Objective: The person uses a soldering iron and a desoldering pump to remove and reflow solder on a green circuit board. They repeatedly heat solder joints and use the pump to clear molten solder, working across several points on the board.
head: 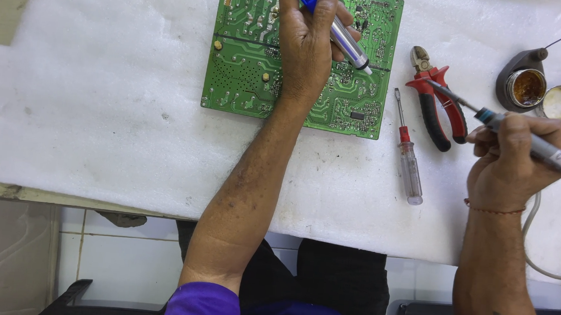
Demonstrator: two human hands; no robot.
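Soldering iron (531, 143) near open flux tin (526, 87) (amber paste inside).

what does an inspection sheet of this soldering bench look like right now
surface: white foam sheet over a bench, lightly speckled with dirt
job's things: green circuit board, solder side up; blue and silver desoldering pump; soldering iron
clutter: red-handled cutters, small screwdriver, open flux tin, second small tin
grippers: left hand holds the pump over the board; right hand holds the iron off the board, tip above the cutters
cables: pale cord looping off the bench edge at right
surroundings: white tiled floor, dark chair parts below
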